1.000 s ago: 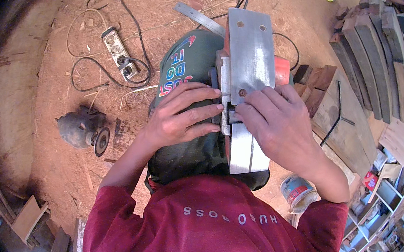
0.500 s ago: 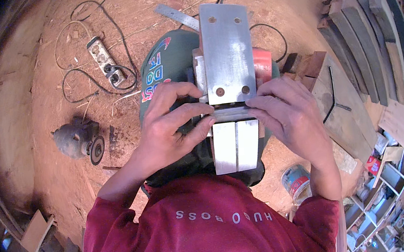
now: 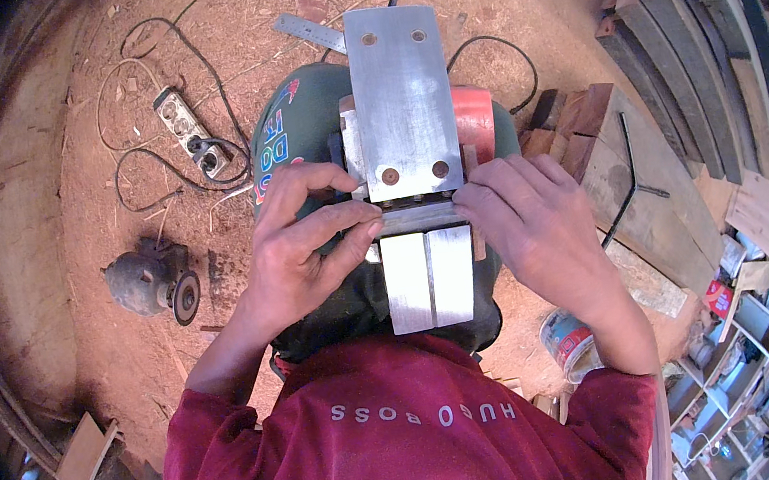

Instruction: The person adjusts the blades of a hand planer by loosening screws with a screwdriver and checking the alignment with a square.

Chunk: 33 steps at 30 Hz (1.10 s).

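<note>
Sawdust-strewn red floor (image 3: pixel 135 382), grinder (image 3: pixel 150 284) and power strip (image 3: pixel 187 130) at left. At centre, upturned planer (image 3: pixel 415 170) on the lap, long axis running straight away from the body. Left hand (image 3: pixel 305 249) pinching the blade slot from the left, right hand (image 3: pixel 534 223) pressing fingertips there from the right, both equally near.

Electric planer (image 3: pixel 408 142) upturned on lap, bare metal sole plates facing up, red housing at right, fingers at blade slot
</note>
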Each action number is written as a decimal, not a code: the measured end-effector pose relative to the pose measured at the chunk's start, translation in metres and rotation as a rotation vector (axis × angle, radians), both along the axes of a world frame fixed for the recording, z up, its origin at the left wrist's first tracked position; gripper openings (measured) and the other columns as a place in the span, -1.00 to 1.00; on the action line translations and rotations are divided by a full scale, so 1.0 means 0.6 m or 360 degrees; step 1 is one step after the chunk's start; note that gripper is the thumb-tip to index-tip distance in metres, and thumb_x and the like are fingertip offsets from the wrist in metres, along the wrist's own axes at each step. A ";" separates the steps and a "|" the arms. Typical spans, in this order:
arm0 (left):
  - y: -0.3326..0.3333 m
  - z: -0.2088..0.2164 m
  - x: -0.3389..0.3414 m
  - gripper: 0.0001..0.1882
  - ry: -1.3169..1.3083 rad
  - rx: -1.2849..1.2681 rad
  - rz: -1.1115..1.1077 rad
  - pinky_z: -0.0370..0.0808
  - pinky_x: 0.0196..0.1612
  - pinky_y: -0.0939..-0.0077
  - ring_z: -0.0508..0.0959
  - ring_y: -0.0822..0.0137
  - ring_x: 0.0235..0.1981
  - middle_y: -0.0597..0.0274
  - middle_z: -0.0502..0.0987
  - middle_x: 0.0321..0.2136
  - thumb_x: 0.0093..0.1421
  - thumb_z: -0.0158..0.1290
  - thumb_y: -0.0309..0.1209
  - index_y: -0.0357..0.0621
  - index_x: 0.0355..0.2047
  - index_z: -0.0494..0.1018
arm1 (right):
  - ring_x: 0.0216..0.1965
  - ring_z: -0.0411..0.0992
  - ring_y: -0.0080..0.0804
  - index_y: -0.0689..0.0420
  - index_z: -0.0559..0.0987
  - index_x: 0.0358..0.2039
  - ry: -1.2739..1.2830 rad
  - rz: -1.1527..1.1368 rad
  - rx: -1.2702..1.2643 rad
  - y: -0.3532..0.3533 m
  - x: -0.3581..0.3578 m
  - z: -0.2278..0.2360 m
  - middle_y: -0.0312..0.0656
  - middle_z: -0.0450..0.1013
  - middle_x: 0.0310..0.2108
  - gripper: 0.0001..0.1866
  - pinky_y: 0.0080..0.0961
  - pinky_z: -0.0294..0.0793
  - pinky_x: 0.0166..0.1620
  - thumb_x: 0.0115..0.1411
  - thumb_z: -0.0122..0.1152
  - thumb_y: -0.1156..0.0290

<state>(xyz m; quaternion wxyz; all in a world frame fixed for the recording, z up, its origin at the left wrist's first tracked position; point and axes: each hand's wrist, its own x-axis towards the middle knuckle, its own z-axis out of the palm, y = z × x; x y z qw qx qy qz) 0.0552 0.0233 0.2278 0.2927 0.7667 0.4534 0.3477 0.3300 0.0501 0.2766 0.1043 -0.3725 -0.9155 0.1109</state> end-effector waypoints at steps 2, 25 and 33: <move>-0.002 -0.003 0.001 -0.76 -0.0069 -0.0075 0.0035 0.50 -0.01 0.26 0.53 0.16 -0.11 0.19 0.57 -0.09 0.07 0.43 -0.50 -0.11 -0.22 0.72 | -0.18 0.51 -0.31 0.17 0.62 -0.20 -0.0011 0.0012 0.0027 -0.002 0.001 -0.008 -0.24 0.47 -0.24 -0.71 -0.31 0.46 -0.13 0.03 0.27 0.41; -0.003 -0.005 -0.051 -0.42 0.0149 -0.0031 -0.0435 0.55 0.08 0.19 0.54 0.08 0.01 0.10 0.45 -0.06 -0.01 0.50 -0.41 0.00 0.09 0.67 | -0.17 0.55 -0.25 0.11 0.66 -0.20 0.0291 0.0019 -0.0202 -0.004 0.023 -0.015 -0.22 0.51 -0.19 -0.72 -0.32 0.51 -0.12 0.00 0.37 0.42; 0.001 -0.002 -0.051 -0.48 0.0196 -0.0029 -0.0481 0.56 0.09 0.18 0.55 0.06 0.01 0.06 0.48 -0.04 0.04 0.46 -0.42 -0.02 0.06 0.68 | -0.18 0.55 -0.28 0.09 0.68 -0.22 0.0372 -0.0116 -0.0296 0.004 0.009 -0.008 -0.27 0.50 -0.26 -0.73 -0.33 0.50 -0.17 0.00 0.36 0.48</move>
